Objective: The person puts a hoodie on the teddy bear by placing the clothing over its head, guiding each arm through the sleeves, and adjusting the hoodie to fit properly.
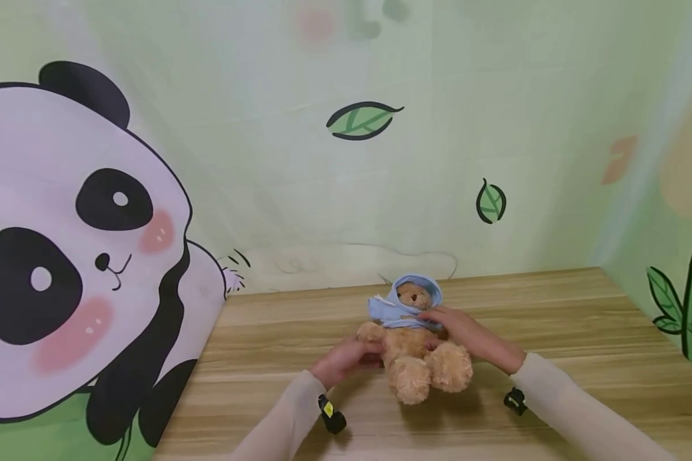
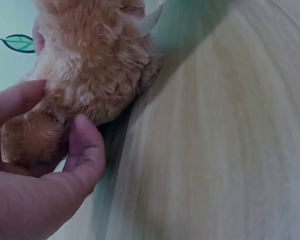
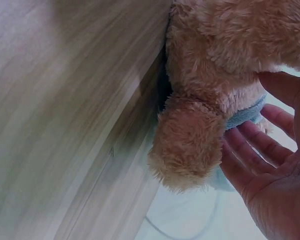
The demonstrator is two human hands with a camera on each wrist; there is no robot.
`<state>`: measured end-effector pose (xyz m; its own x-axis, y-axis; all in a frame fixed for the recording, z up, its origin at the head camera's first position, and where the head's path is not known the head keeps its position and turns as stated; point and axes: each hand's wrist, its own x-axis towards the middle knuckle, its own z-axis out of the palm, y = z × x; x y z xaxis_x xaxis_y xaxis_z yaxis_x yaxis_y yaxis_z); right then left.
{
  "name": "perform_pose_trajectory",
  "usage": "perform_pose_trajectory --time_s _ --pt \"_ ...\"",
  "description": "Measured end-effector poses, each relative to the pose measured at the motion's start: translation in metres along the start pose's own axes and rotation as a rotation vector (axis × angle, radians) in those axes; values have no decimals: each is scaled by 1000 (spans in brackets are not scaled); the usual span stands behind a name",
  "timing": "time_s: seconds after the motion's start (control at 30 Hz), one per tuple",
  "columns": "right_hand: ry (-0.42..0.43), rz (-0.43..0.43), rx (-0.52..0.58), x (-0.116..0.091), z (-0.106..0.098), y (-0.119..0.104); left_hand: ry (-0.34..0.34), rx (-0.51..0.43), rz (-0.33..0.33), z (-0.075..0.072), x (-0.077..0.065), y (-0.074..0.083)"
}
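A light-brown teddy bear [image 1: 406, 346] lies on the wooden table, its head away from me and its feet toward me. A blue hooded top [image 1: 400, 312] covers its head and chest. One sleeve sticks out empty-looking on the left, and a bare furry arm [image 1: 371, 331] shows below it. My left hand [image 1: 346, 360] holds this arm between thumb and fingers [image 2: 85, 140], close to the body. On the other side, my right hand [image 1: 467, 333] touches the top with extended fingers, thumb at the fur. A bare furry limb [image 3: 190, 145] shows beside that palm in the right wrist view.
The wooden table [image 1: 288, 314] ends at a pale green backdrop [image 1: 277, 160] with printed leaves. A large printed panda [image 1: 121, 256] fills the left side. Black straps with small devices [image 1: 331, 415] sit at both wrists, over pale sleeves.
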<state>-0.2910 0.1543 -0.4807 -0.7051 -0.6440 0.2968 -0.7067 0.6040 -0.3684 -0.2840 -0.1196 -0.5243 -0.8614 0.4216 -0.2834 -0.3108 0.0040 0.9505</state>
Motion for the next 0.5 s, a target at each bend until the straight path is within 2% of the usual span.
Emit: perform_pose_trajectory --time_s 0.1,0.2,0.5 --pt "0 -32 -15 0 1 1 -31 -28 6 2 -1 -2" --pt "-2 -72 -21 -1 3 2 -31 -29 35 5 -1 -3" --pt "8 -27 -24 2 6 -3 67 -80 71 15 -2 1"
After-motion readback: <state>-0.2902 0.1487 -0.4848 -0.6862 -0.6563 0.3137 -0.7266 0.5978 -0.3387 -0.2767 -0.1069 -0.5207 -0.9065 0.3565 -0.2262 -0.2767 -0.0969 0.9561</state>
